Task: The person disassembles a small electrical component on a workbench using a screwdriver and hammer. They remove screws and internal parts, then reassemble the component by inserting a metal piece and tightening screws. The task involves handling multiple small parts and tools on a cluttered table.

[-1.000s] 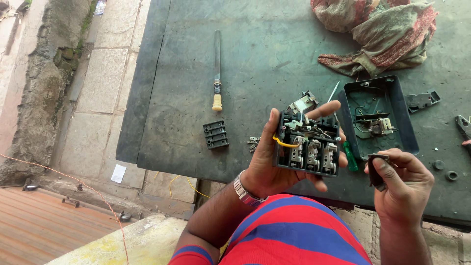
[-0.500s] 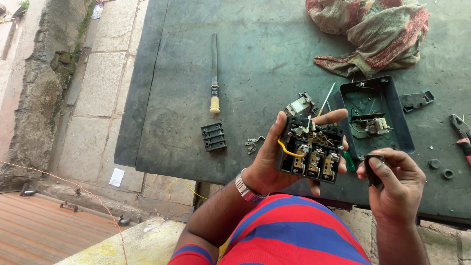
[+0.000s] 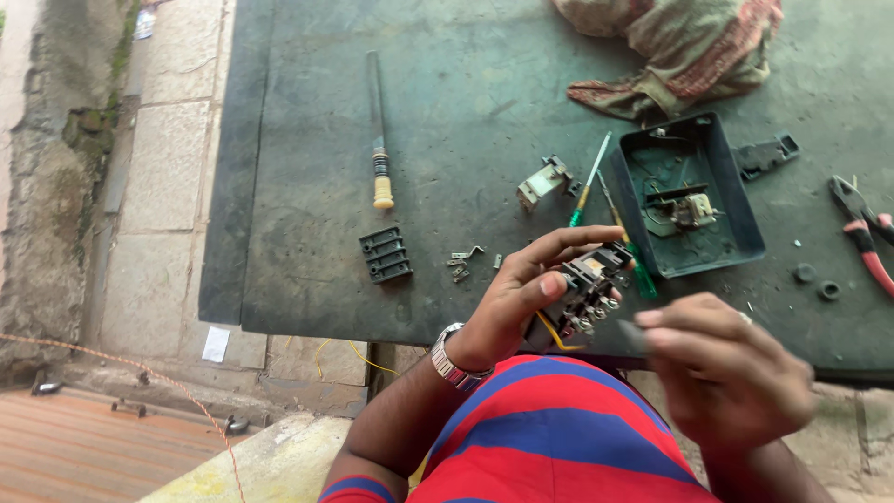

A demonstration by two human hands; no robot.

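The left hand [image 3: 521, 293] grips a black plastic switch block with metal terminals and a yellow wire [image 3: 587, 289], fingers wrapped round its upper edge and thumb under it, held tilted just above the near edge of the dark green worktable [image 3: 466, 112]. A metal wristwatch [image 3: 453, 357] sits on that wrist. The right hand [image 3: 722, 373] is blurred, close to the block's right side, fingers curled tog. toward the thumb; it seems to pinch something small and dark, but I cannot tell what (too smeared).

On the table behind the block: an open dark green metal box w/ a small fitting inside [image 3: 736, 228], just right of the block. Two slim screwdrivers w/ green handles [image 3: 589, 182] lie crossed betw. box and a small bent metal bracket [image 3: 543, 182]. A black ribbed plastic piece [image 3: 386, 253] lies left of the hand, w/ a few tiny metal bits [image 3: 466, 256] near it. Further left and up, a long tool w/ a yellow handle end [image 3: 378, 140] lies roughly upright in the view. A black flat plastic part [image 3: 765, 156] rests beside the box's far right corner. Red-handled pliers [image 3: 864, 237] lie at the right edge, two small dark rings [image 3: 815, 281] near them. A crumpled reddish-beige cloth [image 3: 680, 47] lies at the top. The person wears a red-and-blue striped shirt [image 3: 559, 438].
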